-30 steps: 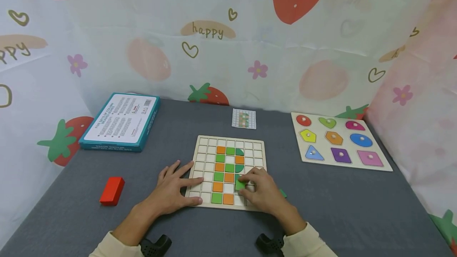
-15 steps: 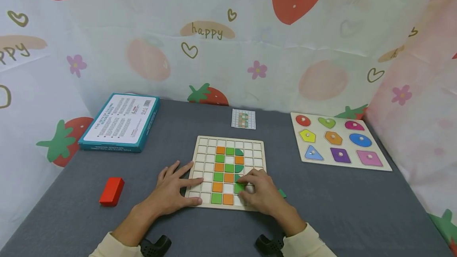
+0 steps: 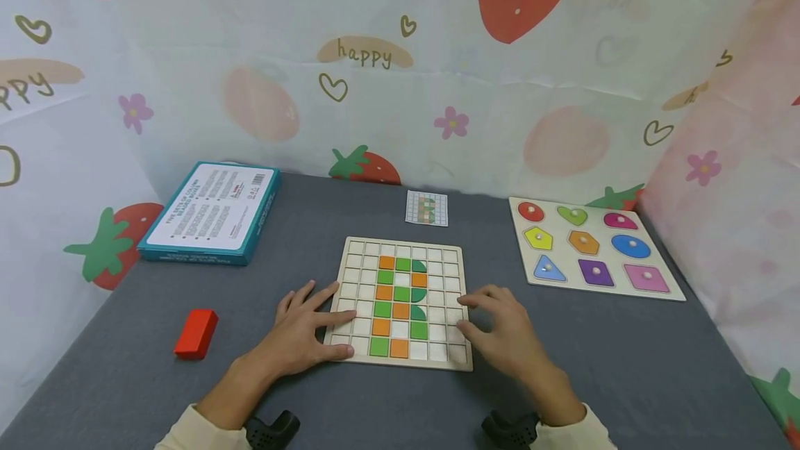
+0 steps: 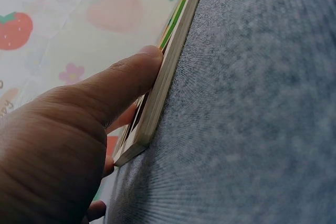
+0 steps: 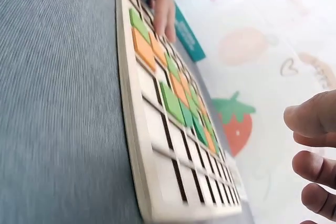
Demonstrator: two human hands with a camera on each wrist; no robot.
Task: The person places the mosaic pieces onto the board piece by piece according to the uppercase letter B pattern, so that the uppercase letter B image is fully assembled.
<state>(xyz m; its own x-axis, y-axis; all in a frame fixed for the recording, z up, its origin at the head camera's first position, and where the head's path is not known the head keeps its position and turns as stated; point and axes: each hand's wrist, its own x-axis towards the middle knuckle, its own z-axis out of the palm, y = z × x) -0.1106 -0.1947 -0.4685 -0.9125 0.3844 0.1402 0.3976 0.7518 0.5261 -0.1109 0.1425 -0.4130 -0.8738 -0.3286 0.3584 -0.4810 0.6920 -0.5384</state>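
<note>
A wooden grid board (image 3: 438,352) lies flat in the head view, with green and orange square tiles in its middle columns. Dark green rounded pieces (image 3: 418,295) sit along the right column of the pattern, and a light green square tile (image 3: 419,330) lies in a cell below them. My left hand (image 3: 306,328) rests spread on the board's left side; the left wrist view has its thumb (image 4: 126,80) pressing on the edge. At the board's right edge is my right hand (image 3: 506,335), thumb and fingers apart. Its fingers (image 5: 314,116) hold nothing in the right wrist view.
Behind the board lies a small pattern card (image 3: 427,208). A teal box (image 3: 209,214) stands back left, with a red block (image 3: 196,334) nearer on the left. A shape puzzle board (image 3: 596,248) lies at the right on the grey cloth (image 3: 600,367).
My right hand has let go of the light green square tile, now seated in its cell, and moved right to the board's edge. The left hand has stayed in place.
</note>
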